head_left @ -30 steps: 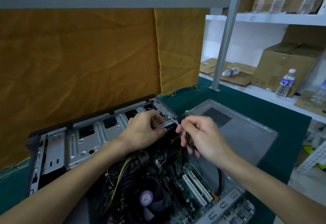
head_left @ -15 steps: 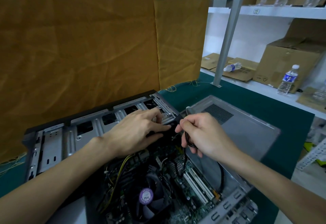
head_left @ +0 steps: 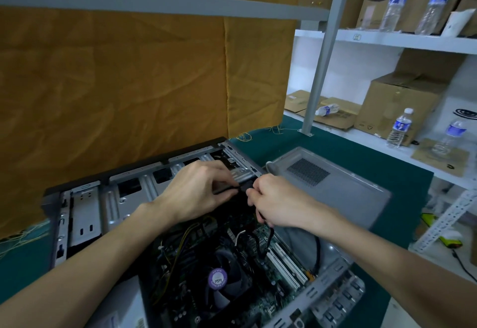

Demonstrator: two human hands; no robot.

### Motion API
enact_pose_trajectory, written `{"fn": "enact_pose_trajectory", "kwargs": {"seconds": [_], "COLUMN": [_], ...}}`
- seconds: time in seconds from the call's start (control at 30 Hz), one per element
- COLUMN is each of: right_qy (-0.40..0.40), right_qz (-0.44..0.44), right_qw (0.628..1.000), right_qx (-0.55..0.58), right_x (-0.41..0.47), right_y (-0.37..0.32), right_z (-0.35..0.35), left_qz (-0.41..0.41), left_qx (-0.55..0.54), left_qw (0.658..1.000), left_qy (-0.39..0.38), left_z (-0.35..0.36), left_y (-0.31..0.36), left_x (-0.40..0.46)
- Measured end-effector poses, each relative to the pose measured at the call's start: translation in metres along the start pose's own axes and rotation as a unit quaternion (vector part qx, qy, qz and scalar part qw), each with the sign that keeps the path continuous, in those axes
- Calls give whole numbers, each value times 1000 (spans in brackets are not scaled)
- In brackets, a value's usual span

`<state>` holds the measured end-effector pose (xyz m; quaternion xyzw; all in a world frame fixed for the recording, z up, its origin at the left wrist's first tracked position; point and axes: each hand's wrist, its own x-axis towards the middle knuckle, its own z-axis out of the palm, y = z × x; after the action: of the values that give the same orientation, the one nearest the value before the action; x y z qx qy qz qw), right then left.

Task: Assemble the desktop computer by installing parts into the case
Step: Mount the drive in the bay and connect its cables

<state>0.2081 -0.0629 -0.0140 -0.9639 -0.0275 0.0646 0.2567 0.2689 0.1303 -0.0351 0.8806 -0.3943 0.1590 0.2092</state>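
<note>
While my left hand [head_left: 198,193] pinches a flat dark part at the drive bay of the case [head_left: 85,209], fingers curled tight on it, my right hand [head_left: 277,202], just at its three o'clock, is clamped on the black connector [head_left: 245,188] with its cable [head_left: 268,237] trailing down toward six o'clock over the motherboard. The two pieces meet between my fingertips (whether they are already seated I cannot tell, my fingers hide the joint). The risk I see is pushing the plug in crooked, which could bend the contacts, or dragging the slack cable into the cooler fan [head_left: 219,284] at six o'clock. At three o'clock from my hands the grey side panel [head_left: 335,193] lies flat on the green cloth [head_left: 387,173]. An orange curtain hangs from nine to twelve o'clock; at two o'clock white shelves [head_left: 387,40] carry cardboard boxes and water bottles [head_left: 400,127].
</note>
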Motion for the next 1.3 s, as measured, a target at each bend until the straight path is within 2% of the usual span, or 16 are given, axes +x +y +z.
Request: {"fn": "enact_pose_trajectory", "kwargs": {"seconds": [0.17, 0.4, 0.53, 0.8, 1.07, 1.3], "right_qy": [-3, -24, -5, -31, -33, -58], "right_qz": [48, 100, 110, 132, 122, 138], "right_qw": [999, 995, 994, 990, 992, 989], "right_qx": [9, 9, -9, -28, -32, 22], "right_x": [0, -7, -4, 11, 9, 13], "right_y": [-9, -16, -23, -26, -24, -20], "right_z": [2, 12, 12, 12, 13, 17], "left_qz": [-63, -89, -85, -77, -87, -88], "left_qx": [-16, -24, -9, 56, 47, 51], "left_qw": [998, 996, 996, 995, 995, 995], "left_qy": [-8, -12, -17, 11, 14, 14], "left_z": [2, 6, 8, 14, 17, 17], "left_y": [0, -2, -4, 3, 1, 2], "left_x": [0, 2, 2, 5, 7, 8]}}
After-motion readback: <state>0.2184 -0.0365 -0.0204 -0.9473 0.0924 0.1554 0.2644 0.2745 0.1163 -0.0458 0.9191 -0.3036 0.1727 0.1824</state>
